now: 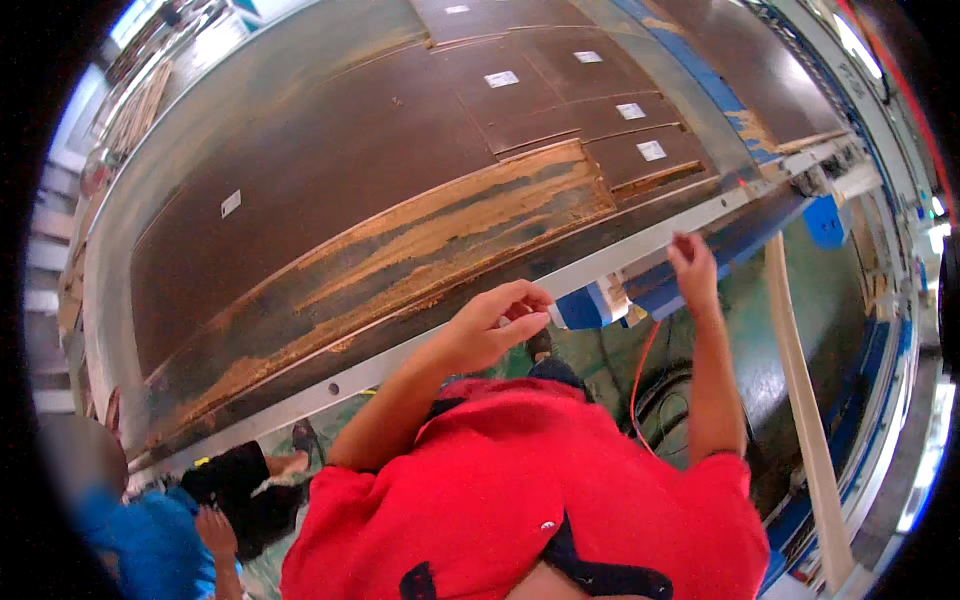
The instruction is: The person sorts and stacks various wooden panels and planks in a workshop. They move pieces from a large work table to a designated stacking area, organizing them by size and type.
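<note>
My left hand (500,322) is at the near edge of a large machine table, fingers curled and thumb drawn toward the forefinger. Its fingertips are beside a small white end next to a blue piece (585,309); whether they hold anything is too small to tell. Over the metal rail (640,243), farther right, my right hand (693,268) is raised with its fingers bent together, slightly blurred. Nothing can be made out in it. Beyond both hands lie dark brown boards (330,170) with small white labels (501,79), cut into panels.
Sawdust (440,245) covers a strip of the bed along the near edge. At lower left, a person in a blue shirt (130,540) is close to the table. An orange hose (640,390) and black cables (670,400) hang or lie below; a long pale strip (800,400) stands at right.
</note>
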Demonstrator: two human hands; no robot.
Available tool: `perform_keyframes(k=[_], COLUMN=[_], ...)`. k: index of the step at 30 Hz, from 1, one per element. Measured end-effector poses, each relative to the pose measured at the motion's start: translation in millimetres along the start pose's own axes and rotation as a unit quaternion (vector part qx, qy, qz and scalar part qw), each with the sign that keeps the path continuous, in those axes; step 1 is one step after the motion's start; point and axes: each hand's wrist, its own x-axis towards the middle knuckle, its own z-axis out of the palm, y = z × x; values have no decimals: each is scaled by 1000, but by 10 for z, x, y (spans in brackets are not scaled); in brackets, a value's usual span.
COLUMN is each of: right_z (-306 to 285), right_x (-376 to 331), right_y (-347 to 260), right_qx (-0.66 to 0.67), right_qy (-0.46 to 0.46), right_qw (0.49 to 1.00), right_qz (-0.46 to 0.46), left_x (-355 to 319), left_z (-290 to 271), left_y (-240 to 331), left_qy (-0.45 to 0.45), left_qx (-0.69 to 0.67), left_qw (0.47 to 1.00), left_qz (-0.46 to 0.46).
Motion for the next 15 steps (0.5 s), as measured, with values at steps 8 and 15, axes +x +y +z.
perform_keyframes(k=[8,15], right_z=[149,214], right_x=[2025,2451], right_y=[-342,-253], right_qx=[-210,-261], right_qy=[-283,-353], right_qw=[895,841], right_qz=[-275,-317], left_x=[31,212], left_z=[124,500], left_y=[-40,-25], left_qy=[230,325], left_qx=[-172,-200], left_qw=[953,910], left_qz=[-95,-164])
